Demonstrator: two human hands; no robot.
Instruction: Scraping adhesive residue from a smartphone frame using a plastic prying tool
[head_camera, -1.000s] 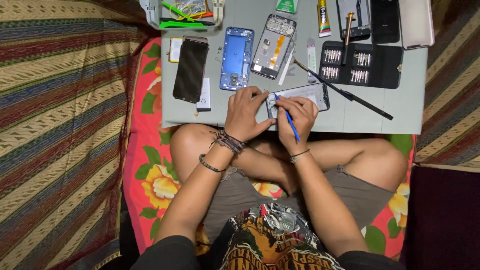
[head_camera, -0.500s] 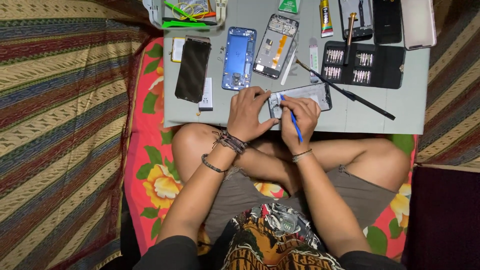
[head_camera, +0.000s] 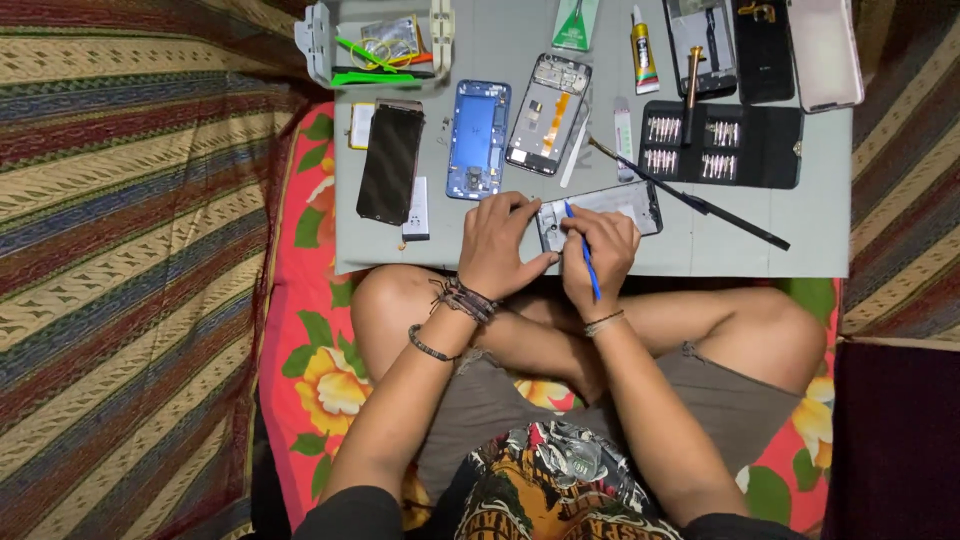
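Note:
An opened phone frame (head_camera: 612, 208) lies near the front edge of a grey work mat (head_camera: 800, 225). My left hand (head_camera: 505, 245) presses on the frame's left end and holds it flat. My right hand (head_camera: 595, 250) grips a thin blue tool (head_camera: 580, 250) like a pen, its tip on the frame's upper left part. Both wrists wear bracelets. My crossed legs lie under the mat's front edge.
On the mat lie a black phone screen (head_camera: 388, 160), a blue phone back (head_camera: 478, 140), another open phone frame (head_camera: 548, 115), a black case of screwdriver bits (head_camera: 720, 145), a long black rod (head_camera: 690, 195), a glue tube (head_camera: 645, 50) and a tray of small tools (head_camera: 380, 45). Striped and flowered cloth lies around.
The view has shifted slightly. My right hand has moved the blue tool's tip a little along the phone frame. My left hand stays on the frame.

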